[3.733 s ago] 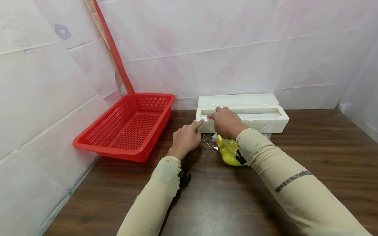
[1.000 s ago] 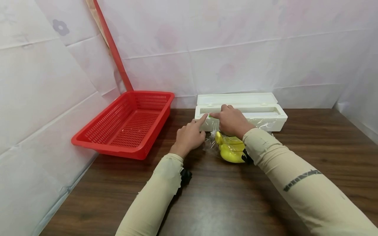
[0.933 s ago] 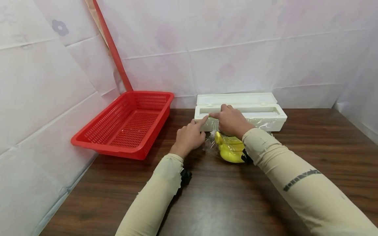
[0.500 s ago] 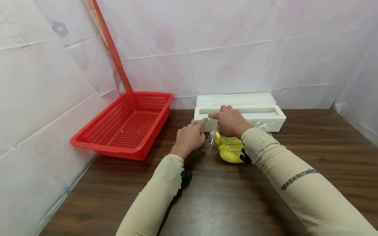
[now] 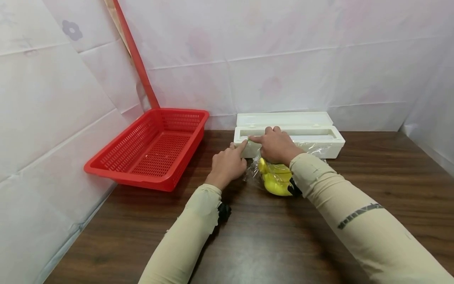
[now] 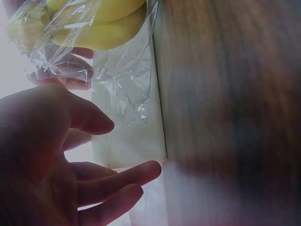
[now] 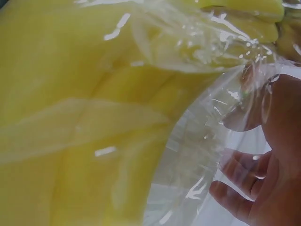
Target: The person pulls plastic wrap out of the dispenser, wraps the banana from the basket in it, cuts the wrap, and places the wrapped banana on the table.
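Now, L hand (image 5: 227, 165): index straight, tip at front edge of white box (image 5: 333, 150), nr its left end; thumb & fingers apart per left wrist view, nothing gripped.
R hand (image 5: 278, 146): index straight too, aimed left to meet L index; other fingers loosely bent, no grip seen.
Green bit (image 5: 249, 140): tiny, btwn the two index tips, prob. why both point there; too small to ID.
Bananas (image 5: 276, 184): yellow bunch on table (image 5: 255, 244), just in front of box, under R wrist.
Film (image 5: 252, 170): clear, crinkled round bananas, w/ some up box front; if it's one sheet, that'd explain bananas lying so close.
Lid (image 5: 283, 119): tipped back, prob. for access inside.
Basket (image 5: 124, 179): red, left of box, well apart from R hand, maybe set aside for elbow room.
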Action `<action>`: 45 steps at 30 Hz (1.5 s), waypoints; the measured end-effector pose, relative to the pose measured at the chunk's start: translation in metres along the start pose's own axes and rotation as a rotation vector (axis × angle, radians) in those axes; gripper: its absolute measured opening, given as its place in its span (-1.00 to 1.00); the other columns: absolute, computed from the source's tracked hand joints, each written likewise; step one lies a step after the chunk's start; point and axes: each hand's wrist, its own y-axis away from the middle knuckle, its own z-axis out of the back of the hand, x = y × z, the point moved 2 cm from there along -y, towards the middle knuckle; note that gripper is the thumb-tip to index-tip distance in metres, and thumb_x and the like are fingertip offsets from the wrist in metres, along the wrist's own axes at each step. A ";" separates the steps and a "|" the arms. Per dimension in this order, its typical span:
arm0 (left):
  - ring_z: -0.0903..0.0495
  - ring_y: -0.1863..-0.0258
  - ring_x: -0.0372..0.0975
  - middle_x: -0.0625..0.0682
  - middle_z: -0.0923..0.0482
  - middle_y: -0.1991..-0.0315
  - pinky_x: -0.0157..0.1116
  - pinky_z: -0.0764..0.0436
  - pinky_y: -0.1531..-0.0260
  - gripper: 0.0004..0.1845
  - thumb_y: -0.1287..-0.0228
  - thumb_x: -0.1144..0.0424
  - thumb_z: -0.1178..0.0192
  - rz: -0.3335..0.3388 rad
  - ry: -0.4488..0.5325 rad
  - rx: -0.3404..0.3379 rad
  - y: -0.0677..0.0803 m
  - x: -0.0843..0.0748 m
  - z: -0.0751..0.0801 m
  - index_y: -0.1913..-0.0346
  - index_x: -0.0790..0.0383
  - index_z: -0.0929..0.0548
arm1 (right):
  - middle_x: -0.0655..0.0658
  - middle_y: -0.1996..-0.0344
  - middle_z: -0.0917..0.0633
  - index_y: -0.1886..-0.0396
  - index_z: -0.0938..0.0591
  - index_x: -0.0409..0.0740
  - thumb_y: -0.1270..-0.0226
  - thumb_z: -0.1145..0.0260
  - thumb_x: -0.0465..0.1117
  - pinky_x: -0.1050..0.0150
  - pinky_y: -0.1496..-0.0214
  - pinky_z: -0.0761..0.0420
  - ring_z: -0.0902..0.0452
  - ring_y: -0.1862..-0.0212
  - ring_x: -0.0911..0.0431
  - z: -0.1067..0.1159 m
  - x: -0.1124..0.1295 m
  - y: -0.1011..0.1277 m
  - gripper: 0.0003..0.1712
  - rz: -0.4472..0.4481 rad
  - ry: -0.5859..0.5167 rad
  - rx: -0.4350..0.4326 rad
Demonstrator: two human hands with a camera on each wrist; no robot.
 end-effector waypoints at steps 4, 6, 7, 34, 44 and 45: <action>-0.55 0.47 0.00 0.22 -0.38 -0.39 -0.07 -0.54 0.52 -0.31 -0.33 0.13 -0.08 0.003 -0.012 0.006 0.001 -0.001 0.000 -0.54 -0.23 -0.27 | -0.40 0.04 -0.54 -0.49 -0.39 0.20 -0.41 -0.08 -0.25 -0.04 0.22 -0.55 -0.39 0.19 -0.15 0.002 0.000 0.001 -0.34 0.019 -0.015 0.000; -0.56 0.48 0.00 0.22 -0.37 -0.40 -0.07 -0.53 0.53 -0.30 -0.33 0.13 -0.09 0.004 -0.022 0.004 0.002 -0.001 0.000 -0.54 -0.22 -0.26 | -0.41 0.01 -0.54 -0.48 -0.41 0.14 -0.39 -0.07 -0.28 -0.03 0.21 -0.56 -0.41 0.17 -0.15 0.003 0.001 0.002 -0.34 0.029 -0.032 -0.002; -0.56 0.48 0.00 0.22 -0.37 -0.40 -0.07 -0.53 0.54 -0.30 -0.33 0.13 -0.09 0.003 -0.029 0.003 0.002 -0.001 -0.001 -0.54 -0.22 -0.26 | -0.41 0.00 -0.54 -0.47 -0.43 0.12 -0.38 -0.07 -0.30 -0.03 0.20 -0.56 -0.41 0.15 -0.15 0.003 0.000 0.003 -0.34 0.028 -0.047 -0.005; -0.51 0.57 -0.05 0.19 -0.37 -0.41 -0.12 -0.47 0.61 -0.27 -0.29 0.13 -0.09 -0.004 -0.065 -0.005 0.002 -0.001 0.001 -0.55 -0.25 -0.24 | -0.39 -0.10 -0.54 -0.37 -0.56 0.08 -0.37 -0.11 -0.28 -0.12 0.07 -0.62 -0.52 0.03 -0.22 0.004 0.003 -0.003 -0.43 0.022 -0.046 -0.058; -0.49 0.61 -0.06 0.17 -0.35 -0.42 -0.14 -0.47 0.61 -0.26 -0.31 0.12 -0.09 0.007 -0.065 0.023 0.003 0.001 0.000 -0.55 -0.26 -0.21 | -0.26 0.10 -0.65 -0.26 -0.65 0.04 -0.39 -0.21 -0.36 -0.02 0.16 -0.64 -0.58 0.15 -0.13 0.001 0.000 -0.007 -0.51 0.056 -0.063 -0.114; -0.49 0.61 -0.06 0.17 -0.35 -0.43 -0.14 -0.47 0.61 -0.26 -0.31 0.12 -0.09 0.008 -0.065 0.022 0.003 0.001 0.000 -0.55 -0.27 -0.21 | -0.24 0.11 -0.67 -0.25 -0.65 0.04 -0.38 -0.25 -0.36 -0.02 0.14 -0.65 -0.59 0.14 -0.13 0.001 0.000 -0.008 -0.53 0.062 -0.065 -0.118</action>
